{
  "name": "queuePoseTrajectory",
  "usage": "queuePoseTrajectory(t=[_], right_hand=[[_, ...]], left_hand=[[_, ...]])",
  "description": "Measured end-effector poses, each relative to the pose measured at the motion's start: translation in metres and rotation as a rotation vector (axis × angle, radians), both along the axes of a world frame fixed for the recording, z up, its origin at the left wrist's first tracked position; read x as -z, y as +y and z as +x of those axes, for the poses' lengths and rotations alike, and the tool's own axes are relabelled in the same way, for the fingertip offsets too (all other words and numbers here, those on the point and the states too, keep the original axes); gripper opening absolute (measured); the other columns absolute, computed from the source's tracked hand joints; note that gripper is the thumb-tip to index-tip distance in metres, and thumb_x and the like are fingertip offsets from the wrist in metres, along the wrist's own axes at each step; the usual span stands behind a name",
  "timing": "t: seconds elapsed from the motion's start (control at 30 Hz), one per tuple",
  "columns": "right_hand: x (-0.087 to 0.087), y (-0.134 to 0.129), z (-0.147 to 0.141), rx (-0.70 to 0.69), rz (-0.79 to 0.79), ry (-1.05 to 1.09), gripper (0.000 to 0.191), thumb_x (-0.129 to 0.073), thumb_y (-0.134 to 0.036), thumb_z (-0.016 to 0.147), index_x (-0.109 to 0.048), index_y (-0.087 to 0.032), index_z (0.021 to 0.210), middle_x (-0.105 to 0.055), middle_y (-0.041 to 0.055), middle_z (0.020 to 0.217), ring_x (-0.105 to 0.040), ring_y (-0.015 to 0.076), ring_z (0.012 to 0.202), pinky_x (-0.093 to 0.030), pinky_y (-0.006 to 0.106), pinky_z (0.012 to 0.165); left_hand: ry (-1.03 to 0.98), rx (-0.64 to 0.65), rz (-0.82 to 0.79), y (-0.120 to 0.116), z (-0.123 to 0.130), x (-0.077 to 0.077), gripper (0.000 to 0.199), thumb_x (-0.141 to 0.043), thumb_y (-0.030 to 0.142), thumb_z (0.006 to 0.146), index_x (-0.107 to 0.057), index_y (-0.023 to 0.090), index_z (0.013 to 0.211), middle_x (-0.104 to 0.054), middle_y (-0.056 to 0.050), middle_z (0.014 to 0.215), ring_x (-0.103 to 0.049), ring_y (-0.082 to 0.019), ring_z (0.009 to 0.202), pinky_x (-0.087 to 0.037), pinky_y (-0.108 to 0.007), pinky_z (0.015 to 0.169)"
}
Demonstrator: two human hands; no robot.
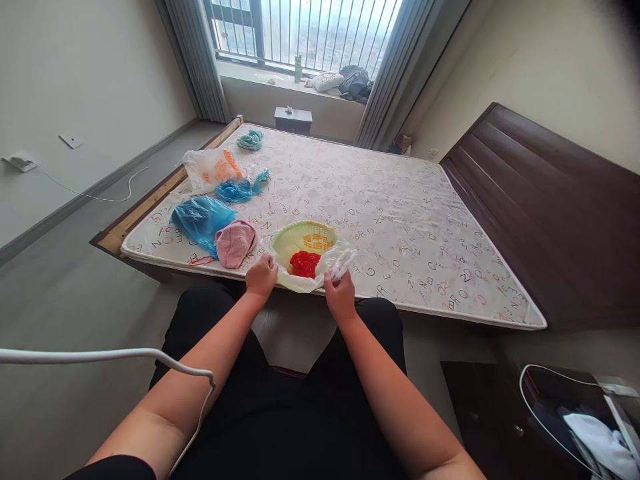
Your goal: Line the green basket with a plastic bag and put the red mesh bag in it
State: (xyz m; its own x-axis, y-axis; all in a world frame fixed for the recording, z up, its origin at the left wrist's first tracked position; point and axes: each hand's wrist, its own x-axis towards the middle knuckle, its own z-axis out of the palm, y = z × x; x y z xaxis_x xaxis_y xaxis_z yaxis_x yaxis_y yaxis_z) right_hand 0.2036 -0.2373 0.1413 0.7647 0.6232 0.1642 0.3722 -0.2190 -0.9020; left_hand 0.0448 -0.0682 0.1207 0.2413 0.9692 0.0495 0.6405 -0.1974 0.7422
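Observation:
A pale yellow-white plastic bag (306, 241) with orange print lies open at the near edge of the mattress (400, 220). Something red (304, 263) sits inside it. My left hand (261, 275) grips the bag's left rim. My right hand (340, 293) pinches the bag's right rim and handle. Both hands hold the mouth of the bag spread wide. Just left of the bag lies a pink cloth bundle (235, 243), beside a blue plastic bag (201, 220).
A second blue bag (240, 189), a white and orange bag (210, 168) and a teal bundle (250, 139) lie along the mattress's left side. A dark headboard (550, 213) stands at right. A small dark nightstand (293, 120) sits under the window. A white cable (125, 357) crosses my left arm.

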Motion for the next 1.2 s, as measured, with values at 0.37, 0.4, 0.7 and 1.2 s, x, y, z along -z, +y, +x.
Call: queuePoseTrajectory(t=[0.37,0.4,0.7,1.2], right_hand=[[0.006,0.003,0.018,0.156,0.255,0.419,0.034,-0.061,-0.045,0.087,-0.048,-0.025,0.112,-0.064,0.0004,0.106,-0.066,0.0127,0.065,-0.058,0.028,0.054],[0.007,0.002,0.022,0.175,0.261,0.429,0.035,-0.061,-0.044,0.087,-0.048,-0.025,0.112,-0.064,-0.0017,0.098,-0.064,0.0117,0.059,-0.057,0.028,0.052],[0.014,-0.009,0.062,0.37,0.403,0.505,0.023,-0.046,-0.045,0.093,-0.049,-0.025,0.103,-0.051,-0.0075,0.067,-0.057,0.0107,0.055,-0.055,0.024,0.057],[-0.011,0.091,0.178,-0.134,-0.313,0.59,0.036,-0.047,-0.052,0.096,-0.061,-0.021,0.107,-0.067,0.0101,0.109,-0.063,0.0175,0.08,-0.054,0.03,0.067]], left_hand=[[-0.722,-0.106,-0.557,0.008,0.009,0.016,0.025,-0.072,0.032,0.079,-0.051,0.021,0.087,-0.051,0.006,0.066,-0.042,-0.006,0.043,-0.037,-0.02,0.043],[-0.765,-0.085,-0.581,0.008,0.008,0.018,0.026,-0.073,0.033,0.078,-0.053,0.02,0.088,-0.052,0.006,0.066,-0.042,-0.005,0.042,-0.038,-0.019,0.043],[-0.816,0.0,-0.679,0.004,0.007,0.021,0.042,-0.08,0.032,0.073,-0.062,0.017,0.109,-0.071,-0.005,0.095,-0.065,-0.013,0.067,-0.053,-0.022,0.054],[-0.568,0.405,-0.858,-0.001,-0.015,0.027,0.058,-0.088,0.045,0.063,-0.071,0.014,0.108,-0.076,-0.009,0.098,-0.071,-0.022,0.084,-0.056,-0.029,0.066]])
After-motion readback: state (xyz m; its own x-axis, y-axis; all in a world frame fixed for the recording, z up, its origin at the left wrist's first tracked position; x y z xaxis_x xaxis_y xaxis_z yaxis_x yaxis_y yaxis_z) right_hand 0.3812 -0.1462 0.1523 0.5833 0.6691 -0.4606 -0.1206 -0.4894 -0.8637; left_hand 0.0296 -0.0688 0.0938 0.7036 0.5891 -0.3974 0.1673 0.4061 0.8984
